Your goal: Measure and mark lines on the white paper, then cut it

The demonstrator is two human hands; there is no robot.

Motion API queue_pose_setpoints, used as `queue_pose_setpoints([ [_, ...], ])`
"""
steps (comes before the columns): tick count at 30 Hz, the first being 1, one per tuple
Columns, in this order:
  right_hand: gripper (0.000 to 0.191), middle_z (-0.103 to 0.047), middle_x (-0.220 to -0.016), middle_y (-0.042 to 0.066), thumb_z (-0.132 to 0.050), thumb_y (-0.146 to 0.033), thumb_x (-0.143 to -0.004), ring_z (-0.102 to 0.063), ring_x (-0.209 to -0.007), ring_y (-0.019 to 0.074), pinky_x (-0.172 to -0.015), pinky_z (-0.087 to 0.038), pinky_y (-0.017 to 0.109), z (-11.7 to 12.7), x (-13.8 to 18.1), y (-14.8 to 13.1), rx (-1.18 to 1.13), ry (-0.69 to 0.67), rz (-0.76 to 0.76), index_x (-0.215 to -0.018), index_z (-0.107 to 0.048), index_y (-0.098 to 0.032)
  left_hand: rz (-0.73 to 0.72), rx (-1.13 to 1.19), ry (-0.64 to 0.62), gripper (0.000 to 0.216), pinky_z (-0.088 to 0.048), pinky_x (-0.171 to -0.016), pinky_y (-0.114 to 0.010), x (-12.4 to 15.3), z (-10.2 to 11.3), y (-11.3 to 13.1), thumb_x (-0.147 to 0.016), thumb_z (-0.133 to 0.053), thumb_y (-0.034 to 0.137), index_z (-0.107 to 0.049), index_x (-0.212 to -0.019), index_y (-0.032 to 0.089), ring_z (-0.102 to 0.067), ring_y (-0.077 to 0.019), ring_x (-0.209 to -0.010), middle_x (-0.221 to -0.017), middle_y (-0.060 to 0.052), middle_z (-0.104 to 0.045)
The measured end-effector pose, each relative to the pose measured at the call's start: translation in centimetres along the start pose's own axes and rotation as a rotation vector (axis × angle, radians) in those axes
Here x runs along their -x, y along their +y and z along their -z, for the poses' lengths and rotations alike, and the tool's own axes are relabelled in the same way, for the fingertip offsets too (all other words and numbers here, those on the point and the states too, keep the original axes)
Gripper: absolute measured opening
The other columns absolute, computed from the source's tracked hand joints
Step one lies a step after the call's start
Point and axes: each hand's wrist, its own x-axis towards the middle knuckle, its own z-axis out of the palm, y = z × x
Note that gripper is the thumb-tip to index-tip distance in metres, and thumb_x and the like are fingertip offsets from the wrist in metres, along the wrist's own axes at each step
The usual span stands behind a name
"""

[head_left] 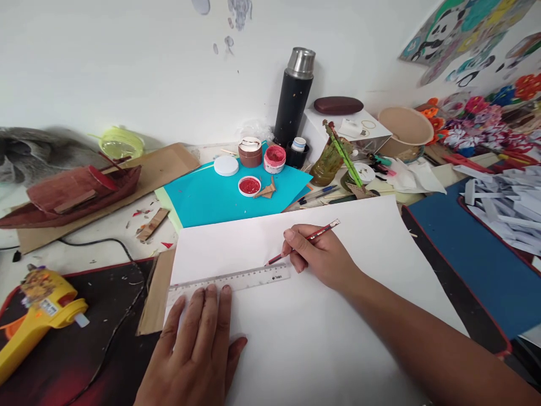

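Pretty cluttered table right up against a white wall, with a big sheet of white paper covering most of the front. Clear plastic ruler is lying on the left part of that sheet, running slightly uphill to the right. Left hand is laid flat over the ruler's left half, fingers stretched out and pressing down, not curled around anything. Right hand has its fingers pinched around a dark red pencil, and the tip is down at the ruler's upper edge, near its right end. Can't tell if it's actually touching the plastic.

Just behind the paper there's a teal sheet with a brown jar, an open red pot, a plain white lid and another lid with red paint in it. Tall black flask behind those, plus a dark red case sitting on a white box. Over on the left, a reddish-brown model boat rests on cardboard, and a yellow glue gun lies on a dark mat. Far right is a heap of white paper strips beside a blue sheet, with bright flowers further back.
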Motion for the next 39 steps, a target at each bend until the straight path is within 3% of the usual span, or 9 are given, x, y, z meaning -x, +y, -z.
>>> queue_pose_setpoints([
  [19,0.055,-0.054,-0.050,-0.005,-0.065,-0.070,-0.101,-0.048,-0.050,0.0138,-0.060,-0.045,0.031,0.06,0.16,-0.33,0.072,0.002,-0.010,-0.074,-0.069,-0.021,0.012,-0.001,-0.017,0.074,-0.033,-0.131,-0.059,0.35,-0.18,-0.03,-0.108,-0.056,0.045,-0.041,-0.163,-0.003,-0.063,-0.0416,-0.138,-0.152,-0.030,-0.061],
  [24,0.056,-0.054,-0.050,-0.005,-0.066,-0.071,-0.100,-0.048,-0.050,0.0135,-0.060,-0.046,0.031,-0.03,0.15,-0.33,0.069,0.003,-0.010,-0.072,-0.068,-0.022,-0.003,0.001,-0.009,0.075,-0.033,-0.130,-0.060,0.25,-0.16,0.01,-0.107,-0.058,0.043,-0.043,-0.161,-0.007,-0.063,-0.0437,-0.137,-0.152,-0.033,-0.060],
  [34,0.056,-0.054,-0.052,-0.005,-0.067,-0.072,-0.099,-0.049,-0.051,0.0142,-0.060,-0.046,0.031,0.04,0.21,-0.15,0.050,-0.002,-0.035,-0.074,-0.069,-0.021,0.029,0.030,-0.025,0.073,-0.037,-0.129,-0.058,0.46,-0.23,0.00,-0.109,-0.055,0.044,-0.041,-0.165,0.000,-0.062,-0.0411,-0.140,-0.155,-0.029,-0.060],
  [39,0.056,-0.053,-0.051,-0.005,-0.066,-0.072,-0.099,-0.049,-0.051,0.0143,-0.059,-0.044,0.031,0.08,0.19,-0.07,0.053,-0.006,-0.032,-0.074,-0.069,-0.022,0.007,0.023,-0.020,0.075,-0.034,-0.130,-0.060,0.33,-0.14,0.00,-0.107,-0.058,0.042,-0.041,-0.163,-0.005,-0.062,-0.0436,-0.139,-0.153,-0.032,-0.060],
])
